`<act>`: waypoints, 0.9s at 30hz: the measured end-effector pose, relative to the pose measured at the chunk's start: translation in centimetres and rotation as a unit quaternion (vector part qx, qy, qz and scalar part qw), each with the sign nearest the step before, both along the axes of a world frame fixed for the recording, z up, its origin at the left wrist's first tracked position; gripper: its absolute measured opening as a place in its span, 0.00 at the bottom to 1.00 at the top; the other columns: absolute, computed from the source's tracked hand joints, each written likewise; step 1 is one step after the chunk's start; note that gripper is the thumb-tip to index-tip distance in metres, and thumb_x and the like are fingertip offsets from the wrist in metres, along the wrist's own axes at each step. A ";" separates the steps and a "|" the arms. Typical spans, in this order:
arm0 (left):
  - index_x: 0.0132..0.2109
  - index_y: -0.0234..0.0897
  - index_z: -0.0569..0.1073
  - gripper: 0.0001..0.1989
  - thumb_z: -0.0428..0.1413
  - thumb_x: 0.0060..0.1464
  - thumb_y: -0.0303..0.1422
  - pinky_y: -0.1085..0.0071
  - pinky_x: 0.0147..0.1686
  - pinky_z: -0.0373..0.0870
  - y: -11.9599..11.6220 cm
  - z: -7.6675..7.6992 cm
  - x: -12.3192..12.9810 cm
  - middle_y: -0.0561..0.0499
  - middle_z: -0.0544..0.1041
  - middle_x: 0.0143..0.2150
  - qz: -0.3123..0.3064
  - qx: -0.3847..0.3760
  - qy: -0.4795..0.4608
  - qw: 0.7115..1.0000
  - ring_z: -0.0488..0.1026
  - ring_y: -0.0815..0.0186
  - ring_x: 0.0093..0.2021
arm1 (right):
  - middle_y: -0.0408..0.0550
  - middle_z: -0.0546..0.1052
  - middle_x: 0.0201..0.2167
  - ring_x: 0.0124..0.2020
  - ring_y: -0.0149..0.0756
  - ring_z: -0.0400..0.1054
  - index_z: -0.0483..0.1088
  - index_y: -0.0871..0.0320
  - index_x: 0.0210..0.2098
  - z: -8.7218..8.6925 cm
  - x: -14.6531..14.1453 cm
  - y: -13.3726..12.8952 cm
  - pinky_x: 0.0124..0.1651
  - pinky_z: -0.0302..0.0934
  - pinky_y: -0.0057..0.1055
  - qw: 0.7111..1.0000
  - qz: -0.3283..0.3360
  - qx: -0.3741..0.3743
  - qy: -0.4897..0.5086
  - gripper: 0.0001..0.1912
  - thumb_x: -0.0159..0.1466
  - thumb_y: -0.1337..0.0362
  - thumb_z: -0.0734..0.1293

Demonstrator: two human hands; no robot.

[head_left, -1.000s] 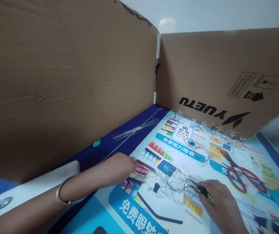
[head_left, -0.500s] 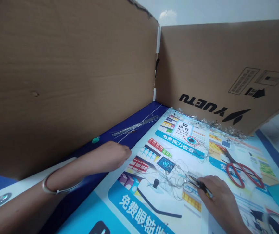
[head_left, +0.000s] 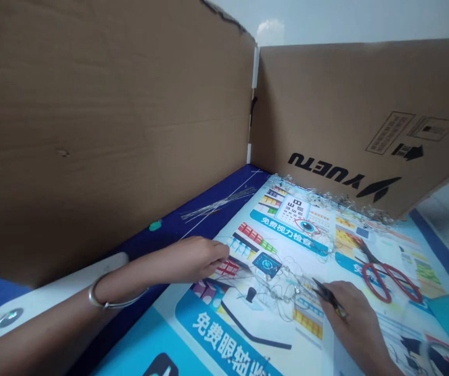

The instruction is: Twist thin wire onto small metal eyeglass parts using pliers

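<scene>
The right hand point(head_left: 353, 318) is clenched on a pair of small needle-nose pliers point(head_left: 328, 297), their tips angled far and left, just beside a loose tangle of beaded wire point(head_left: 283, 287) lying on a printed eye-clinic poster point(head_left: 208, 334). The left hand point(head_left: 204, 258) rests curled at the poster's left edge, near the tangle; whether it pinches a fine wire is impossible to tell. A bangle point(head_left: 106, 300) circles that wrist.

A long crinkled band of beaded wire point(head_left: 330, 198) already lies along the far edge, against a cardboard panel point(head_left: 365, 89). Left of it, a bundle of straight wires point(head_left: 216, 204) sits on dark blue cloth point(head_left: 169, 245), apparently unworked. Red-handled scissors point(head_left: 384, 282) lie on the poster to the right, well apart from both hands.
</scene>
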State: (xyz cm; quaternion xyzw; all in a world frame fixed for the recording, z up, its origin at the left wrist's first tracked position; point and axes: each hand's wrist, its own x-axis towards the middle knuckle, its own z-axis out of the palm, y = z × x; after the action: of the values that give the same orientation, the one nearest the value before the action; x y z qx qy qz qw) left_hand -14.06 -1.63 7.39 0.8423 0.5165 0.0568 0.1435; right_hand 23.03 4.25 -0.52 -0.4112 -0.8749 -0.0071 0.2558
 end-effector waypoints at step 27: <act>0.37 0.40 0.75 0.13 0.48 0.51 0.23 0.78 0.31 0.60 8.4 3.5 12.9 0.55 0.76 0.33 -0.171 -0.005 -0.114 0.979 0.70 0.70 0.32 | 0.40 0.66 0.22 0.29 0.30 0.59 0.60 0.57 0.21 9.5 -2.6 0.6 0.31 0.46 0.25 0.986 -0.010 -0.165 -0.012 0.09 0.56 0.66 0.63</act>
State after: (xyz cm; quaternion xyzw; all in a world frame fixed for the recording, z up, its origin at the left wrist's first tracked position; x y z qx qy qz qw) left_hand -1.11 6.74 10.93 0.9054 0.3453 0.1247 0.2132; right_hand 20.42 4.83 8.99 -0.4562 -0.8628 0.1306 0.1741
